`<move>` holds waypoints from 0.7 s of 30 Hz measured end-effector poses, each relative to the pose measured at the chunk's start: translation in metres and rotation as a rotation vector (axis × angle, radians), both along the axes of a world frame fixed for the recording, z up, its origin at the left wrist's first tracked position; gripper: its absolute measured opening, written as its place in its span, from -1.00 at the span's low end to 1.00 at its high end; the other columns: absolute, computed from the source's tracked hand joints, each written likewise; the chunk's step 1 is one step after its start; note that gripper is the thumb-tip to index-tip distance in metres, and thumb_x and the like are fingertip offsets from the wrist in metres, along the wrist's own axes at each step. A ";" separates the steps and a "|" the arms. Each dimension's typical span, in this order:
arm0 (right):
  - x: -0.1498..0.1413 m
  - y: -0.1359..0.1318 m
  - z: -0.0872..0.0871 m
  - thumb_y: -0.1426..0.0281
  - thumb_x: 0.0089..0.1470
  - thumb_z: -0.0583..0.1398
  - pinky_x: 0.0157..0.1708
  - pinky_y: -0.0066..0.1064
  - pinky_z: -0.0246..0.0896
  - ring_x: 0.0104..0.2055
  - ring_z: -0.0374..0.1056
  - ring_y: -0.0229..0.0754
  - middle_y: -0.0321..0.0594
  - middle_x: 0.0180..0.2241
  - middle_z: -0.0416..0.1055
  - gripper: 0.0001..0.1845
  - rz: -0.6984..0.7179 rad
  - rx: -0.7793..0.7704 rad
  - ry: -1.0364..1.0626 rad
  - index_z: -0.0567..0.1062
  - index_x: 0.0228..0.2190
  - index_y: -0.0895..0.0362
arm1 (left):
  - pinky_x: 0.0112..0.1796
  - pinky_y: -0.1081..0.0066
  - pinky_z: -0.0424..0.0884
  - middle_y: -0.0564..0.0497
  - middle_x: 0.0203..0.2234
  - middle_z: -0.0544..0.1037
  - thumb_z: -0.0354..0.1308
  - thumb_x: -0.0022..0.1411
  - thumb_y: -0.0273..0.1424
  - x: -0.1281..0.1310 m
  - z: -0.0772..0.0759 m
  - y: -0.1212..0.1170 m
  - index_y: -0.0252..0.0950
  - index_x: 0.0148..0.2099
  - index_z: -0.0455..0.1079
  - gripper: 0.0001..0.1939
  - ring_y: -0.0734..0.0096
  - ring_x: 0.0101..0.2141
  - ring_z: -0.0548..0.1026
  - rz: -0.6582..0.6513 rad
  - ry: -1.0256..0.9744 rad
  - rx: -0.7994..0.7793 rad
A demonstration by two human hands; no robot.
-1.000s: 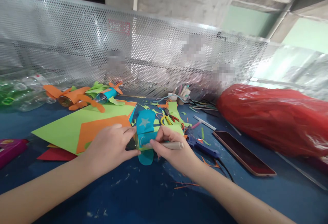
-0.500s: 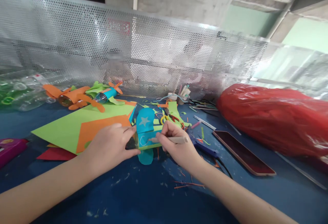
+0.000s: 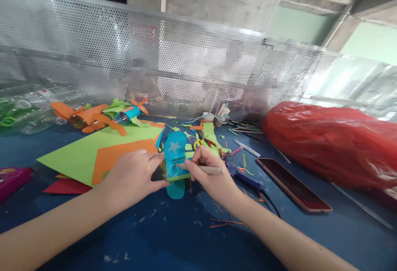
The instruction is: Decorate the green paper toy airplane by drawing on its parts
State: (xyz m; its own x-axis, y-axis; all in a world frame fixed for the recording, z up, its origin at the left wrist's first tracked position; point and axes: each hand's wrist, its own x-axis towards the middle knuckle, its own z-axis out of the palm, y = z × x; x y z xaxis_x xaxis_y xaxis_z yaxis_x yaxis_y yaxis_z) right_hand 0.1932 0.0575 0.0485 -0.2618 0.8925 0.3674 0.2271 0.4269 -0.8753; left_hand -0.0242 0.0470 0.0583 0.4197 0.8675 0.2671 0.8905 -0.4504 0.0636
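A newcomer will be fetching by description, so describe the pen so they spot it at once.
Start at the big red plastic bag on the picture's right and go left past the dark-screened phone to the person's right grip. The pen there points left over blue paper. Unlike the white stick lying loose near the phone, it is beige and held.

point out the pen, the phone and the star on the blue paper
Pen [image 3: 212, 170]: head view, on its rear barrel.
Phone [image 3: 294, 184]: head view, mid-screen.
Star [image 3: 174, 147]: head view, at its centre.
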 end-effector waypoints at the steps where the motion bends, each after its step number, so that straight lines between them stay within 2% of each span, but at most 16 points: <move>1: -0.001 0.000 0.000 0.22 0.17 0.29 -0.47 -0.38 0.14 -0.54 0.15 -0.27 -0.45 -0.59 0.25 -0.66 0.004 -0.003 0.003 0.25 -0.48 0.01 | -0.21 0.13 0.47 -0.13 -0.29 0.64 0.39 0.28 -0.25 0.000 0.001 0.000 -0.26 -0.10 0.53 -0.76 -0.08 -0.18 0.60 -0.002 0.017 -0.005; 6: -0.001 -0.007 0.006 0.21 0.17 0.28 -0.53 -0.40 0.12 -0.58 0.20 -0.27 -0.43 -0.63 0.30 -0.66 -0.012 -0.012 0.058 0.25 -0.48 0.00 | -0.26 0.19 0.48 -0.09 -0.30 0.64 0.38 0.28 -0.20 -0.002 -0.001 0.001 -0.25 -0.13 0.52 -0.75 -0.02 -0.23 0.61 -0.026 0.076 0.043; 11: 0.005 -0.010 0.017 0.23 0.10 0.28 -0.60 -0.45 0.05 -0.63 0.10 -0.31 -0.48 -0.67 0.13 -0.63 -0.176 0.146 0.122 0.21 -0.54 0.01 | -0.26 0.23 0.48 -0.06 -0.30 0.65 0.37 0.28 -0.11 -0.005 -0.006 0.005 -0.22 -0.10 0.52 -0.69 0.03 -0.24 0.61 -0.054 0.066 0.064; 12: 0.007 -0.008 0.018 0.23 0.08 0.30 -0.60 -0.46 0.09 -0.63 0.08 -0.32 -0.49 -0.67 0.08 -0.60 -0.201 0.146 0.111 0.19 -0.56 0.01 | -0.25 0.22 0.48 -0.06 -0.29 0.65 0.37 0.28 -0.10 -0.005 -0.006 0.005 -0.22 -0.11 0.52 -0.68 0.03 -0.23 0.61 -0.054 0.063 0.061; 14: 0.008 -0.003 0.018 0.22 0.05 0.31 -0.53 -0.42 0.28 -0.61 0.15 -0.30 -0.49 -0.65 0.00 -0.55 -0.187 0.088 0.097 0.15 -0.61 0.01 | -0.25 0.20 0.48 -0.06 -0.28 0.66 0.36 0.29 -0.12 -0.005 -0.005 0.005 -0.24 -0.10 0.53 -0.69 0.01 -0.23 0.61 -0.054 0.059 0.053; 16: 0.008 0.001 0.016 0.22 0.03 0.30 -0.46 -0.35 0.41 -0.60 0.11 -0.31 -0.49 -0.64 0.01 -0.58 -0.143 0.048 0.106 0.17 -0.61 0.01 | -0.25 0.19 0.48 -0.06 -0.29 0.66 0.37 0.29 -0.15 -0.004 -0.005 0.005 -0.24 -0.12 0.53 -0.72 0.01 -0.23 0.60 -0.054 0.052 0.046; 19: 0.008 0.006 0.012 0.25 0.01 0.29 -0.42 -0.30 0.44 -0.58 -0.01 -0.32 -0.50 -0.64 0.04 -0.62 -0.121 0.031 0.080 0.20 -0.60 0.01 | -0.27 0.18 0.47 -0.06 -0.32 0.64 0.38 0.26 -0.16 -0.003 -0.004 0.005 -0.24 -0.15 0.54 -0.73 -0.03 -0.24 0.60 -0.046 0.030 0.041; 21: 0.008 0.007 0.009 0.25 0.02 0.28 -0.43 -0.31 0.42 -0.57 -0.01 -0.31 -0.49 -0.63 0.06 -0.64 -0.121 0.036 0.055 0.21 -0.59 0.01 | -0.28 0.16 0.47 -0.07 -0.33 0.63 0.39 0.25 -0.16 -0.003 -0.005 0.005 -0.24 -0.16 0.54 -0.73 -0.06 -0.24 0.60 -0.042 0.018 0.040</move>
